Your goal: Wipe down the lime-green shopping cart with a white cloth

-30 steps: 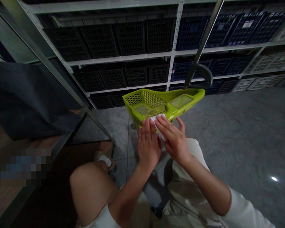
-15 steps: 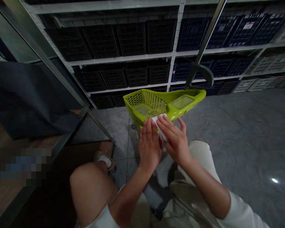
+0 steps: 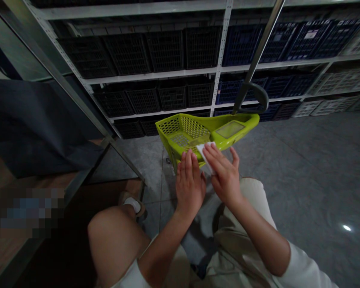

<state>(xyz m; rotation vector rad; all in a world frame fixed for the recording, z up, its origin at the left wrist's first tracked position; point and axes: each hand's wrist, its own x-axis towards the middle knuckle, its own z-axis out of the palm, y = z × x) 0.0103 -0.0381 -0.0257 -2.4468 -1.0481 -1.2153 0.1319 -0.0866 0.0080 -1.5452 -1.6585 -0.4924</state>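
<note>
In front of me stands a lime-green plastic basket (image 3: 195, 128) with perforated walls and a clear-windowed panel (image 3: 230, 129) on its right part. My left hand (image 3: 190, 182) lies along its near rim, fingers straight and together, with nothing seen in it. Under the fingers of my right hand (image 3: 226, 174) is a folded white cloth or tissue (image 3: 204, 154), pressed against the near side of the basket beside the panel. The thumb side of the cloth is partly hidden by that hand. A dark grey loop handle (image 3: 259, 96) on a metal pole (image 3: 265, 42) rises behind the basket's right part.
White metal shelves (image 3: 156, 75) hold several black crates (image 3: 165, 48), blue crates (image 3: 243, 44) and pale crates (image 3: 336, 80) behind the basket. A metal-framed table (image 3: 78, 174) stands at left. My knees are close below my hands, above a grey tiled floor (image 3: 312, 168).
My right hand has slid slightly right with the white cloth, widening the gap to my left hand and baring more of the cloth. My left hand and the basket stay almost still.
</note>
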